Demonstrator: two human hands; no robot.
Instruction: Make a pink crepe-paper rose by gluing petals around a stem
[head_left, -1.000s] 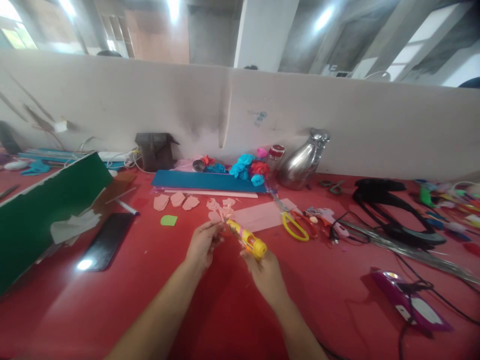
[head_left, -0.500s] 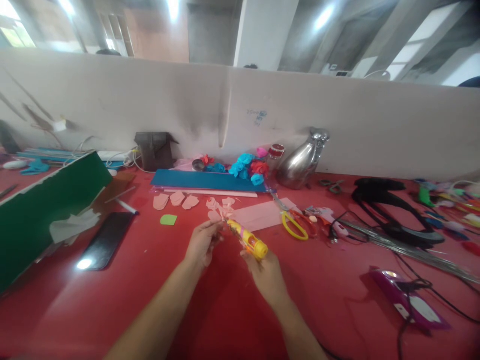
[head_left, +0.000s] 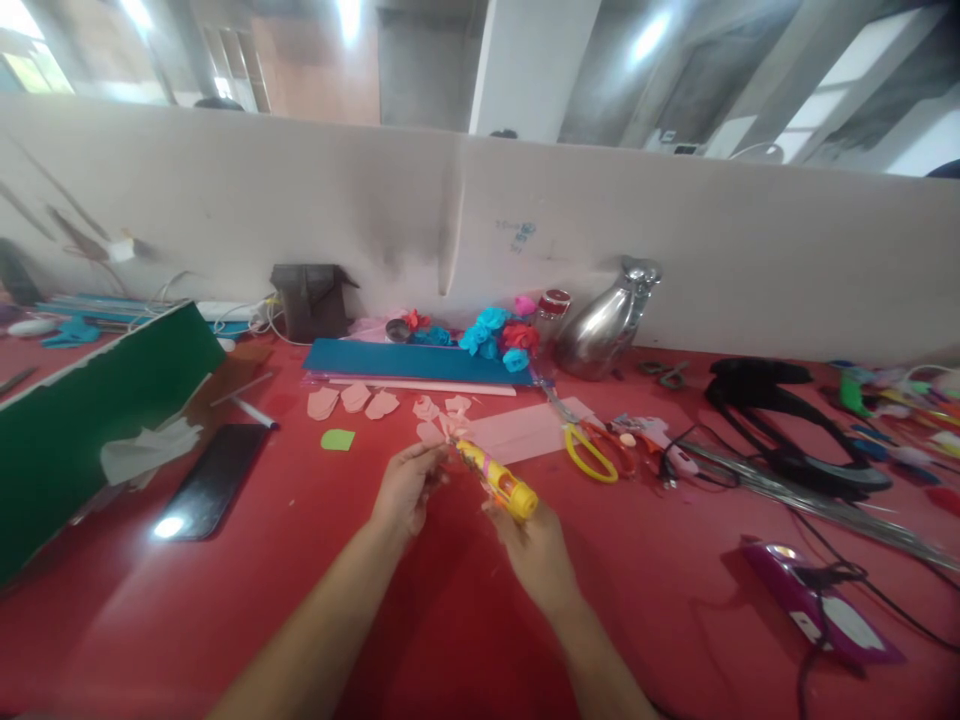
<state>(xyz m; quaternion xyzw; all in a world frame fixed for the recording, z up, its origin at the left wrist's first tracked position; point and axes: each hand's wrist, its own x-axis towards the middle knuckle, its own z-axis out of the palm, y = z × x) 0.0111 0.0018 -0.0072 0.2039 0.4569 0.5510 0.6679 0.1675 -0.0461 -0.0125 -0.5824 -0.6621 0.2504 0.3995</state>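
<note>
In the middle of the red table, my right hand [head_left: 534,550] is closed around a yellow glue gun [head_left: 504,482]. Its nozzle points up and left, toward pink paper petals [head_left: 448,420] just beyond my fingertips. My left hand [head_left: 409,487] pinches at the near edge of these petals, thumb and fingers together; its grip is partly hidden. Loose pink petal cutouts [head_left: 355,398] lie in a row to the left, with a lime-green paper piece [head_left: 337,440] below them. A pale pink paper strip [head_left: 517,428] lies behind the glue gun.
Yellow-handled scissors [head_left: 590,452] lie to the right, near a steel jug [head_left: 600,322]. A blue sheet [head_left: 412,362] and blue crepe flowers [head_left: 487,335] are at the back. A phone [head_left: 214,480] and green board [head_left: 97,430] sit left; a purple corded device [head_left: 825,605] is right.
Almost nothing differs. Both hands, the glue gun and the pink petals hold nearly the same positions, with only a very slight shift of the view.
</note>
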